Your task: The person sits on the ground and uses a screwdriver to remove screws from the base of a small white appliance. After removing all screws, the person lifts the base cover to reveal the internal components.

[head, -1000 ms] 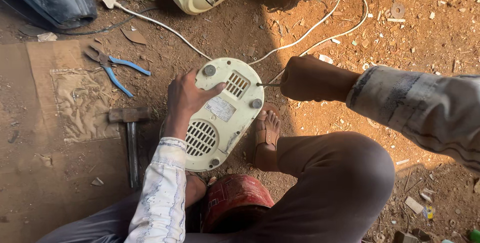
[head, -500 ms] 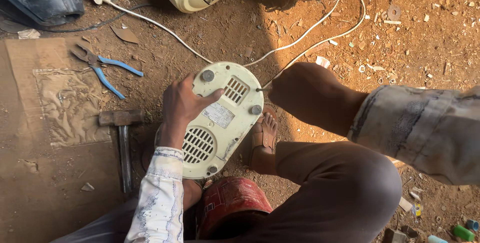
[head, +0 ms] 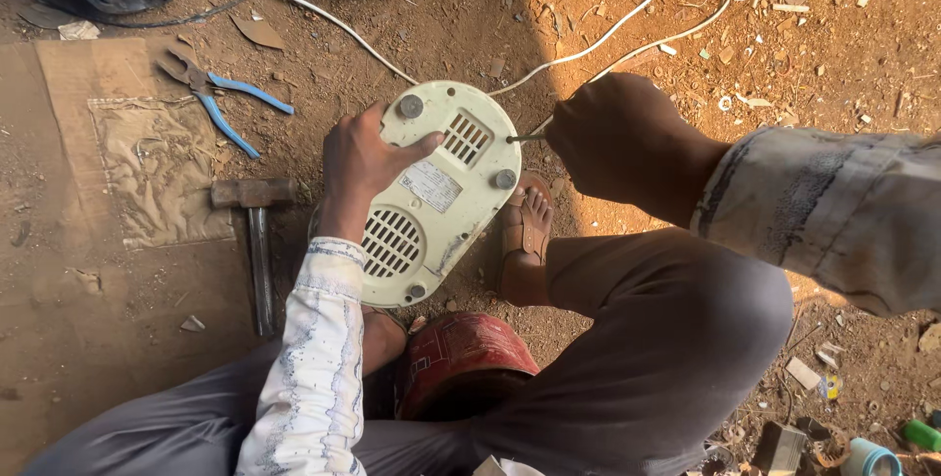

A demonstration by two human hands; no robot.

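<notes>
- While the cream appliance base (head: 436,197) lay bottom-up on the dirt ground (head: 118,358), between the person's knees, its long axis ran from upper right to lower left, the vented end nearer the body.
- From the right hand (head: 613,138) the base lay to the left; a thin screwdriver shaft (head: 527,138) reached across from the fist to the base's upper right edge, its tip at or just touching the shell.
- That right hand was closed in a fist around the tool's handle, which was hidden inside it.
- Resting on the base's left edge, the left hand (head: 361,162) was partly spread, the thumb pressed flat across the top beside the slotted vent, fingers curled over the rim.
- Both hands were at the base; the left alone was steadying it.
- Left of it, apart, lay a hammer (head: 255,231) and blue-handled pliers (head: 221,94).
</notes>
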